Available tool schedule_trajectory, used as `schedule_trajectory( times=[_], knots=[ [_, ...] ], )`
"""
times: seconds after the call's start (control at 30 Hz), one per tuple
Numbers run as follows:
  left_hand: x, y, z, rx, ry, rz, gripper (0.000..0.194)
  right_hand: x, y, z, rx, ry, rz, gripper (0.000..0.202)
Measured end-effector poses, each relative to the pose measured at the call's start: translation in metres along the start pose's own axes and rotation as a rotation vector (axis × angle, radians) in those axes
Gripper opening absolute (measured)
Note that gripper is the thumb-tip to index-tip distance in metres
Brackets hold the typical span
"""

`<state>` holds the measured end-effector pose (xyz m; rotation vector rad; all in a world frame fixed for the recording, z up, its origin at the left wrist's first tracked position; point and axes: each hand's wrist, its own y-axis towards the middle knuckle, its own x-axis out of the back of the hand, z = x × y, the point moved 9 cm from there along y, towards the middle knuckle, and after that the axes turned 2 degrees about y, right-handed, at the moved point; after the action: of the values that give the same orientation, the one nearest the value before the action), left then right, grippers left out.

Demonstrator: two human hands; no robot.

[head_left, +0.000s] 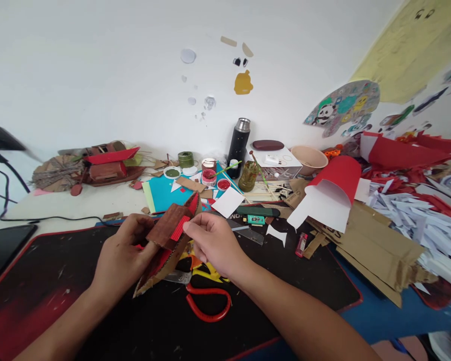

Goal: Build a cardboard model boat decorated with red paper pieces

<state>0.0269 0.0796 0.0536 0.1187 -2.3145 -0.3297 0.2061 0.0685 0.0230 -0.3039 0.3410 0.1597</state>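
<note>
Centrally, a cardboard model (163, 268) with a red lining is held above the dark mat (308, 281), between the two hands. Its long axis runs obliquely: one pointed end lies low and to the left, toward the person, the other high and to the right, toward the wall. A brown panel (164, 224) spans its middle, and a red ridged strip (179, 228) lies along the panel's right-hand edge. This strip is the decisive relation: it sits on the right flank, so the right hand (216, 245) is nearer, with thumb and forefinger brought together to pinch its right side (how firmly, one cannot tell). The left hand (126, 253) grips the model from the opposite flank, its fingers curled and partly hidden by the panel. Below, scissors (210, 291) with red handles rest on the mat, beside yellow scraps (210, 273). Beyond the hands, paint pots (209, 177) stand on the desk (75, 213); to the right lie flattened cardboard (376, 245) and a curved red-and-white paper (338, 175).
</note>
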Motion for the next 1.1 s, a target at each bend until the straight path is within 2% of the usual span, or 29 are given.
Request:
schedule_trajectory(
  times=[0.27, 0.57, 1.1],
  knots=[
    [0.003, 0.0, -0.004, -0.039, -0.008, -0.008, 0.022, 0.001, 0.0, -0.001, -0.001, 0.0, 0.008, 0.027],
    [-0.001, -0.001, 0.004, -0.058, 0.003, -0.013, 0.023, 0.001, 0.0, -0.001, -0.002, -0.018, 0.014, 0.027],
    [-0.001, -0.002, 0.007, -0.049, 0.082, -0.009, 0.024, 0.002, -0.002, -0.002, -0.009, -0.04, 0.017, 0.028]
  ],
)
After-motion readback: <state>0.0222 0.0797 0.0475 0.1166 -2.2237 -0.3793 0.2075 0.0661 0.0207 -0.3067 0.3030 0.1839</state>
